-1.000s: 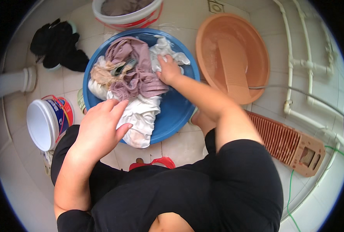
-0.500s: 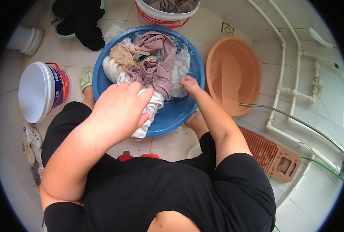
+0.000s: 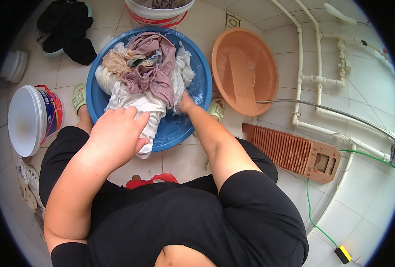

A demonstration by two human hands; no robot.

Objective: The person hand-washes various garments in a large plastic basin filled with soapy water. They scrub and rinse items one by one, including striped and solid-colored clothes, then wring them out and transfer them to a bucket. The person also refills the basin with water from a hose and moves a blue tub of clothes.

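Note:
A round blue basin [image 3: 202, 80] on the floor holds a heap of wet laundry. My left hand [image 3: 119, 133], back upward, is over its near left side beside a white garment [image 3: 135, 103] that hangs over the near rim. Its thumb stands apart from the fingers, and nothing shows between them. My right hand [image 3: 186, 104] reaches low inside the basin at the edge of a thin white cloth [image 3: 182, 73]; its fingers are blurred and partly hidden. Mauve clothing [image 3: 164, 66] and a beige piece [image 3: 115, 60] lie on top of the heap.
An orange basin [image 3: 268, 71] with a built-in ridged board leans on the right. A brown washboard [image 3: 286, 149] lies nearer me, by white pipes [image 3: 298, 80]. A white bucket [image 3: 26, 120] stands left; another bucket [image 3: 157, 18] with cloth is behind. Black clothes [image 3: 66, 31] lie far left.
My right hand has come nearer to me inside the basin, and the thin white cloth has changed shape. My left hand keeps much the same pose. The whole view has shifted.

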